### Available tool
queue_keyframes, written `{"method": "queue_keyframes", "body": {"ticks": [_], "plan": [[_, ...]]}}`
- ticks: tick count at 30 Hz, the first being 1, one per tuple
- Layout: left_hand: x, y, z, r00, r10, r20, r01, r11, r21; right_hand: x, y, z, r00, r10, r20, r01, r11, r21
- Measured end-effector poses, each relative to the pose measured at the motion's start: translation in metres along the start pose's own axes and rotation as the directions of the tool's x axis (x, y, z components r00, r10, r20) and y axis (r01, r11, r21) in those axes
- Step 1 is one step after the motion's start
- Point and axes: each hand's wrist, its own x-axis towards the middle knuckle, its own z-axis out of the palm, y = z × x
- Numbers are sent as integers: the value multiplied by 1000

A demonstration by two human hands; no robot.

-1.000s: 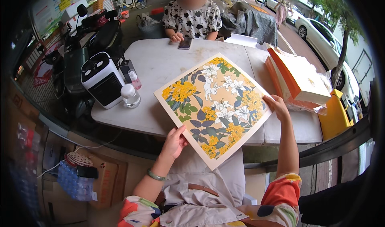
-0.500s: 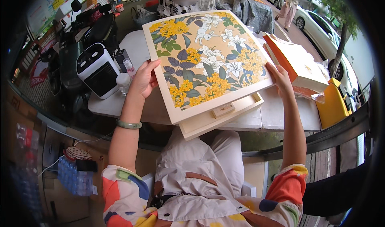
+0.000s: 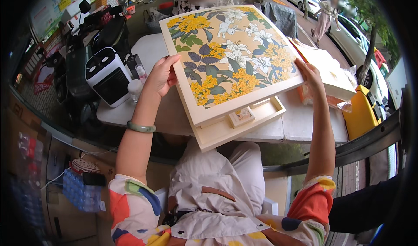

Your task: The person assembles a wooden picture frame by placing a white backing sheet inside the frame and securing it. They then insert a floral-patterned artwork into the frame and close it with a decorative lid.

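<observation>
A large cream box lid (image 3: 237,65), printed with yellow and white flowers and a white rabbit, is tilted between my hands. My left hand (image 3: 164,75) grips its left edge, thumb on top and fingers curled beneath. At the opposite edge my right hand (image 3: 310,74) pinches it the same way. Below the lid, the shallow cream box base (image 3: 213,138) rests on the table's near edge. Inside the base lies a small box with a floral picture (image 3: 242,116). The lid hides the rest of the base's inside.
On the white table (image 3: 300,124) stand a white and black air cooler (image 3: 109,78) and a clear bottle (image 3: 134,89) at left. A white and orange box (image 3: 326,70) lies at right by a yellow container (image 3: 362,111). Across the table sits a person (image 3: 183,4).
Both hands have raised the lid and shifted it slightly right and away from me. More of the base and the small box inside now shows.
</observation>
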Motion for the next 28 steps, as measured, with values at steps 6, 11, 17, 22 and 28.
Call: {"method": "queue_keyframes", "body": {"ticks": [6, 11, 17, 22, 28], "plan": [[41, 47, 18, 996, 13, -92, 2, 986, 164, 33, -26, -13, 996, 70, 60, -74, 995, 68], [50, 39, 18, 1000, -6, -30, 8, 998, 61, 27, -20, -12, 993, 96, 66, -102, 991, 84], [44, 10, 31, 995, -91, -41, 91, 996, -7, 29, 23, -11, 978, 200, 56, -199, 980, -28], [50, 6, 39, 994, -78, -72, 75, 997, -36, 25, 24, -12, 977, 199, 71, -201, 979, 23], [54, -6, 28, 993, -93, -66, 97, 994, 53, 35, 35, -11, 987, 159, 34, -159, 987, 4]]}}
